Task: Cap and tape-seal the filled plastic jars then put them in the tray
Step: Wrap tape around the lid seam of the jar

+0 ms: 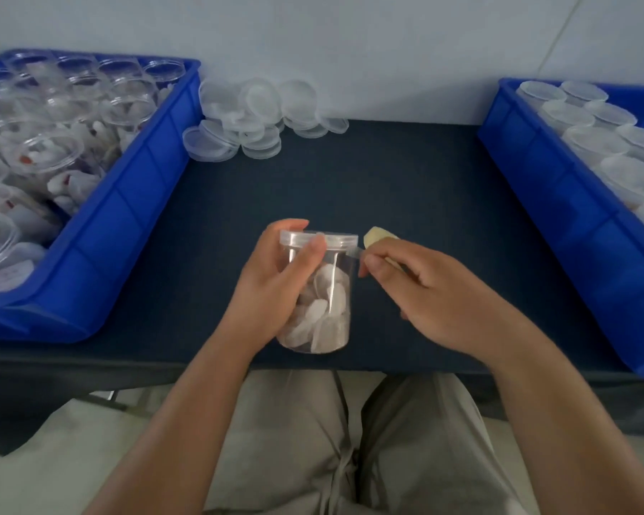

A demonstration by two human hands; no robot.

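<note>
1. The right hand (435,299) makes a closed grip: thumb and forefinger are curled in on a small yellowish tape roll (378,235), and only the roll's far end shows past the fingertips.
2. A short clear tape strip (356,252) bridges the small gap from that grip leftward to the jar's right side, just under the lid (335,237).
3. The left hand (272,288) grips the jar (324,314) from the left. Its fingers curl behind the wall and its thumb lies across the front, with the tip at the lid's lower edge.
4. The jar is full of pale flat pieces and is held over the near edge of the table (350,180). Its long axis runs away from the person, lid at the far end and base nearest the body. I cannot tell whether the base touches the table.
5. The relation that matters is that the seam lies directly left of the tape grip and circles that axis. In my judgement the wrap needs the left hand to roll the jar about its axis while the right hand keeps the strip taut.
6. Farther out, the right tray (558,202) holds capped jars (588,139) and is nearer the right hand. The left tray (134,202) holds open jars (53,154), and loose lids (261,117) are piled at the table's far edge.
</note>
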